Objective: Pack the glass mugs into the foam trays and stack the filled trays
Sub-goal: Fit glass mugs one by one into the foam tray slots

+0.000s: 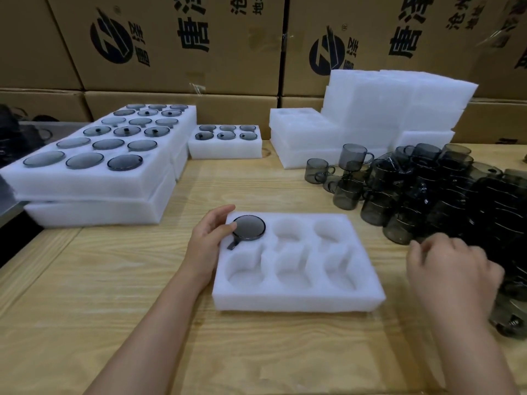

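On the far left of the pale wooden surface [142, 280], the stacked white foam trays filled with smoky grey glassware [94, 178] show what a finished layer looks like: every piece sunk flush and every handle in its slot. A smaller filled white six-pocket tray [225, 141] sits behind them. Nearer the person, the left grip [209, 240] lies against the left edge of the white foam six-pocket tray in work [296, 297], its fingers relaxed and touching the rim of the one smoky grey glass mug [249, 228] packed so far, not clasped round it. That mug sits in the back-left pocket with its flat round face up and its handle in the notch pointing toward the person. The other five pockets are empty, so this tray looks barely begun. To seat a mug well, turn the handle to its notch first, then press evenly until the glass sits level with the foam, using the left grip to hold the light tray in place. Behind on the right stands a pile of empty white foam trays [370, 109]. In front of it is the crowded heap of loose smoky grey glass mugs [427, 195], some stacked on one another, so take one from the top or edge to avoid knocking the others. The right grip [453, 269] is at the heap's near edge with its fingers curled under, and I cannot tell whether it has a mug.
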Tool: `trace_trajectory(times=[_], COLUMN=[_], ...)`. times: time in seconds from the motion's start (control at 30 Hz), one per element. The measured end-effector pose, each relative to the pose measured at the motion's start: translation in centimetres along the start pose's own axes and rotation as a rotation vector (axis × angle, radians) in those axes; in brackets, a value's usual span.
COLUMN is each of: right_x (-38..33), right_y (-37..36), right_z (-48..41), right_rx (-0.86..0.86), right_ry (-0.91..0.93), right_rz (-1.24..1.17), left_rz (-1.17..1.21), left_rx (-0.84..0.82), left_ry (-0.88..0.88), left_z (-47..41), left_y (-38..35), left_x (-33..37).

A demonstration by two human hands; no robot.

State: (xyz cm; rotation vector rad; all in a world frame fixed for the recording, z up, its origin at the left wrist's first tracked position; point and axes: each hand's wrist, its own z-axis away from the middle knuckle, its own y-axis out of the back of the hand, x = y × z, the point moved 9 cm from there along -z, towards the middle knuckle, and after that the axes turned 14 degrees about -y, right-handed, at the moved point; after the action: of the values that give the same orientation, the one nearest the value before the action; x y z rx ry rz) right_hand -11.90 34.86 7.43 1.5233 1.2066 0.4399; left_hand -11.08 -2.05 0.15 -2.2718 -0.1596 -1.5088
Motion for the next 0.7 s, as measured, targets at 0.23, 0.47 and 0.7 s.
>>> trace_trajectory(times=[0.23, 0.47, 0.7], right_x=[-2.1, -4.5, -3.1], right_y=[-1.9, -2.5, -4.7], right_z=[0.9, 2.1, 0.8], right_rx=[-0.090, -0.165, -0.301], right_ry=[0.119, 0.306, 0.298], right_rz=[-0.113, -0.324, -0.085], left_rz=[-0.020, -0.031, 0.000], left_rx=[0.019, 0.000, 0.003], left_ry=[-0.007, 0.001, 0.029], left_z=[0.1, 0.2, 0.3], left_y=[-0.2, -0.3, -0.4], left_x=[0.4, 0.5, 0.3])
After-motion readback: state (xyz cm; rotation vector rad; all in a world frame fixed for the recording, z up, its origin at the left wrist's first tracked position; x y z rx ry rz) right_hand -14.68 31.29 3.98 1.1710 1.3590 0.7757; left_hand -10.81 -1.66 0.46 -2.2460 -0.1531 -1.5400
